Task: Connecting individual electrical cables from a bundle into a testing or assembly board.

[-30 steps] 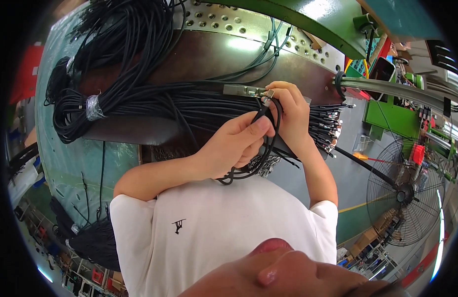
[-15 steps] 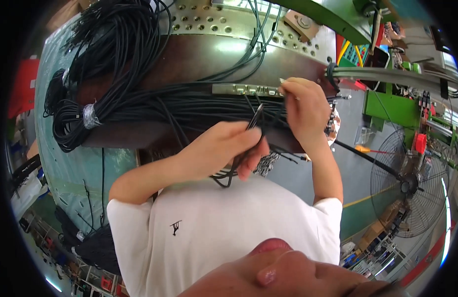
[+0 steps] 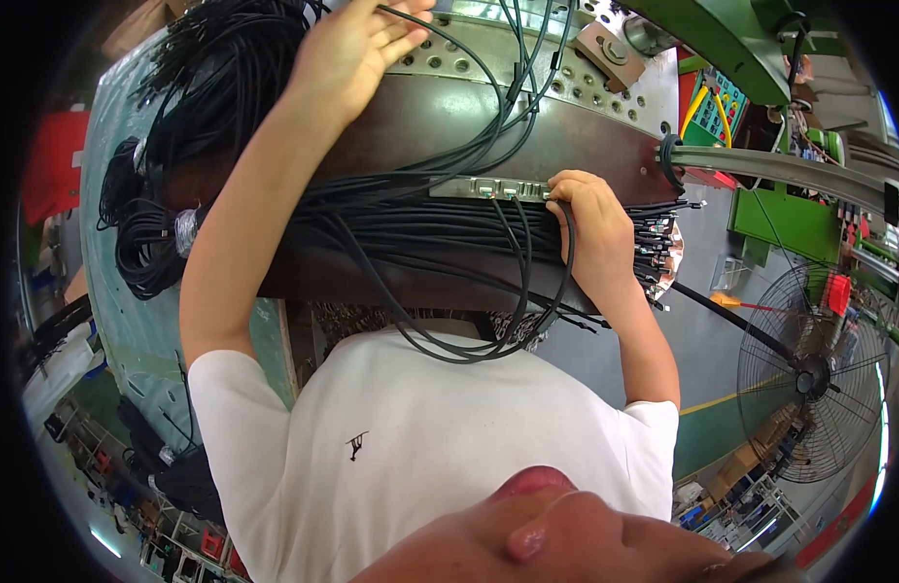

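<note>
My right hand [image 3: 597, 225] pinches the end of a black cable [image 3: 567, 264] at the right end of a slotted metal fixture strip [image 3: 449, 189]. Two more cable ends sit in the strip's slots, and their cables loop down in front of my shirt. Far up at the left, my left hand [image 3: 347, 63] has another black cable [image 3: 449, 39] at its fingertips, partly cut off by the picture's edge. The cable arcs from there to the right and back into the bunch. Beneath the strip lies a thick bundle of black cables [image 3: 411, 225].
A large heap of black cables [image 3: 241, 68] lies at the far left, with silver ties [image 3: 186, 233] round bundles. Behind the brown worktop [image 3: 411, 117] is a perforated metal plate [image 3: 449, 60]. Green machinery [image 3: 722, 44] overhangs the back right; a caged fan [image 3: 809, 374] stands right.
My left hand has gone from the front middle to the far left back and now has a cable there. My right hand has lowered slightly onto the strip's end. The loose cables hang in wider loops.
</note>
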A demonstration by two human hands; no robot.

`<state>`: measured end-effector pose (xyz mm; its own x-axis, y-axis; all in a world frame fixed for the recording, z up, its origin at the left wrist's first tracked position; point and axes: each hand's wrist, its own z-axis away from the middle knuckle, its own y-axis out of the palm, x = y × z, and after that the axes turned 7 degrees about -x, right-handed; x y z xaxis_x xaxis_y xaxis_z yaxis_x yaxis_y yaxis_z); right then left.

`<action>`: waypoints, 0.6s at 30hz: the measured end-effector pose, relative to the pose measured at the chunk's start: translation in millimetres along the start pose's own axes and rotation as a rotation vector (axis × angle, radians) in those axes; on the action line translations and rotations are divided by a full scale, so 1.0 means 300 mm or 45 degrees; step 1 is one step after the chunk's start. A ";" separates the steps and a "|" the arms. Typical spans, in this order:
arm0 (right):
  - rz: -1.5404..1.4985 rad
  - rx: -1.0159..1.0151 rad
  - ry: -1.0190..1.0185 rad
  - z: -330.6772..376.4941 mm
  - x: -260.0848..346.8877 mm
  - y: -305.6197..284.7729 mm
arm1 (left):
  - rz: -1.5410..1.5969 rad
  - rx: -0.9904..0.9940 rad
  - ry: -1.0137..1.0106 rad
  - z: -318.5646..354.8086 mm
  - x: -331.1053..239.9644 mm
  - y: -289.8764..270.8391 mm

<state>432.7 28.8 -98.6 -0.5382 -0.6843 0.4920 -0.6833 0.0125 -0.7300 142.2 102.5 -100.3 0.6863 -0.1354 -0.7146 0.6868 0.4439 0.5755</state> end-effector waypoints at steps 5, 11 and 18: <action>-0.045 0.029 0.003 -0.003 -0.001 0.001 | 0.200 0.798 -0.227 -0.137 0.171 0.073; -0.497 0.605 0.314 -0.150 -0.114 -0.107 | -0.215 0.392 -0.280 -0.060 0.245 0.256; -0.173 -0.033 0.764 -0.590 -0.517 0.102 | -0.267 0.467 -0.355 -0.046 0.219 0.251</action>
<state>407.7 264.4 -113.3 -0.6240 -0.1512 0.7667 -0.7731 -0.0231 -0.6338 235.8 139.3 -109.4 0.5282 -0.4418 -0.7251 0.8211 0.0482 0.5688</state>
